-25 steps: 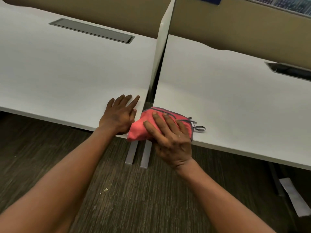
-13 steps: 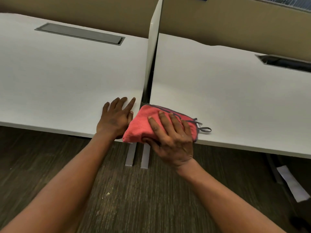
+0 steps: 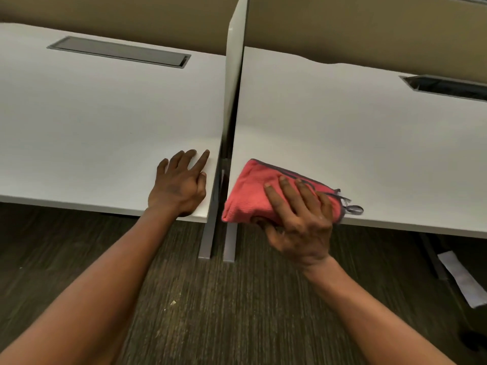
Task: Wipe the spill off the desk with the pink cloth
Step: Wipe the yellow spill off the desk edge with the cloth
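Observation:
A folded pink cloth (image 3: 250, 191) with grey edging lies on the near left corner of the right white desk (image 3: 355, 133). My right hand (image 3: 300, 214) presses on it, fingers over the top and thumb under its front edge. A grey loop of the cloth sticks out to the right. My left hand (image 3: 179, 185) rests flat with spread fingers on the near right corner of the left white desk (image 3: 105, 122), holding nothing. No spill shows on either desk.
A white divider panel (image 3: 235, 67) stands between the two desks, with a narrow gap below it. Each desk has a grey cable slot (image 3: 118, 51) near its back. Grey desk legs (image 3: 205, 238) and a paper strip (image 3: 463, 280) are on the dark carpet.
My right hand has slid the cloth to the right, off the gap between the desks and fully onto the right desk. My left hand stays on the left desk's corner.

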`<state>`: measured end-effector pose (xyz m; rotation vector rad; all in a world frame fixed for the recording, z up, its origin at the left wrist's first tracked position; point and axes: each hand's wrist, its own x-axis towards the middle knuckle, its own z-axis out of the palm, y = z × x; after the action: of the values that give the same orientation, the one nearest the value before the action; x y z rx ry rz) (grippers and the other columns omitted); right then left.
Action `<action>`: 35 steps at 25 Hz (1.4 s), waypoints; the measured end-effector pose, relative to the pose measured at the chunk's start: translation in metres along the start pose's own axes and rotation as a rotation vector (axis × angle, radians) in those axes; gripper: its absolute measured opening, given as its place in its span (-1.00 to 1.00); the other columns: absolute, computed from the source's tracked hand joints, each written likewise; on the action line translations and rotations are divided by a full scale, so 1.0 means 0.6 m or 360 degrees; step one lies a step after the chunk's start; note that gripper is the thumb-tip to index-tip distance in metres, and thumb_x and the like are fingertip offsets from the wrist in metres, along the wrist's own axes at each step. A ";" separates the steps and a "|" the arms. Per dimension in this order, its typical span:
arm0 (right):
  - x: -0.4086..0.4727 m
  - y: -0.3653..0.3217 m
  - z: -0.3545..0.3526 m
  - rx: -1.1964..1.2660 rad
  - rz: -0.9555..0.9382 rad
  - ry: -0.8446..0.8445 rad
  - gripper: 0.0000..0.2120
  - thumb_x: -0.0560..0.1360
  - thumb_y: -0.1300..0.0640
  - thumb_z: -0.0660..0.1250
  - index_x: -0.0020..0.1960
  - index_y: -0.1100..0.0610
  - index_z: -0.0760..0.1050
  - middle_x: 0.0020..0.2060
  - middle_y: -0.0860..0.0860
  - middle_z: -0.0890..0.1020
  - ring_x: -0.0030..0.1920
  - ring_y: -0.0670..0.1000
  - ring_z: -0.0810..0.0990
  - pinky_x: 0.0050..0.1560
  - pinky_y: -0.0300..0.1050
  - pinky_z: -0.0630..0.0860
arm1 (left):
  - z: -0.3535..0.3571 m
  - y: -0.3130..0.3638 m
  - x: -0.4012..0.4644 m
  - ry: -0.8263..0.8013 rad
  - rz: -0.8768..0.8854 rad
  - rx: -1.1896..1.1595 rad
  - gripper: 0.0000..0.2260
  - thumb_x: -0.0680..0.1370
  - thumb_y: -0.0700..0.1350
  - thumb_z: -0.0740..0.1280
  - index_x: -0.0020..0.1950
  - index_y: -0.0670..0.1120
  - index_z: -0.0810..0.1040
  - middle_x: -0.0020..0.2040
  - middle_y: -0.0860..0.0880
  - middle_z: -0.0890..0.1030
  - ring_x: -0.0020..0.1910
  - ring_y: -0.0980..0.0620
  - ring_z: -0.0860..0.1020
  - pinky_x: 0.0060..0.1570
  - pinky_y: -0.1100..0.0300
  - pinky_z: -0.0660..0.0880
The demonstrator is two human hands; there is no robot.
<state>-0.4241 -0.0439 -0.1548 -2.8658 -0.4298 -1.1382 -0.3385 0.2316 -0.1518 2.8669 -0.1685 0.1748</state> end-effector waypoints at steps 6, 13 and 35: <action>0.047 -0.118 0.003 0.0168 -0.0002 -0.0052 -0.46 0.55 -0.31 0.27 0.41 -0.04 0.57 0.38 0.09 0.61 0.34 0.25 0.60 0.32 0.27 0.45 | -0.006 -0.005 0.006 -0.0132 -0.0011 0.0070 -0.49 0.69 0.09 -0.01 0.64 0.19 -0.05 0.65 -0.02 0.11 0.62 -0.04 0.00 0.56 -0.10 -0.04; -0.022 0.056 -0.023 0.0158 -0.0065 -0.0047 -0.50 0.57 -0.12 0.36 0.49 -0.04 0.47 0.46 0.03 0.52 0.44 0.17 0.53 0.36 0.26 0.44 | -0.002 -0.004 0.000 -0.0029 0.0007 -0.0002 -0.47 0.66 0.10 -0.01 0.64 0.17 -0.02 0.63 -0.02 0.16 0.61 -0.06 0.06 0.56 -0.14 -0.01; 0.032 -0.065 -0.002 0.0044 -0.0141 0.0060 -0.50 0.62 -0.27 0.26 0.39 0.02 0.59 0.38 0.05 0.60 0.38 0.16 0.58 0.29 0.22 0.48 | 0.001 0.004 -0.002 0.0025 0.0006 -0.0070 -0.46 0.66 0.05 -0.02 0.65 0.10 -0.07 0.63 -0.07 0.13 0.61 -0.12 0.03 0.55 -0.20 -0.06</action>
<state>-0.4221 -0.0017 -0.1439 -2.8228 -0.5718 -1.1876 -0.3399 0.2294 -0.1520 2.8211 -0.1722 0.1918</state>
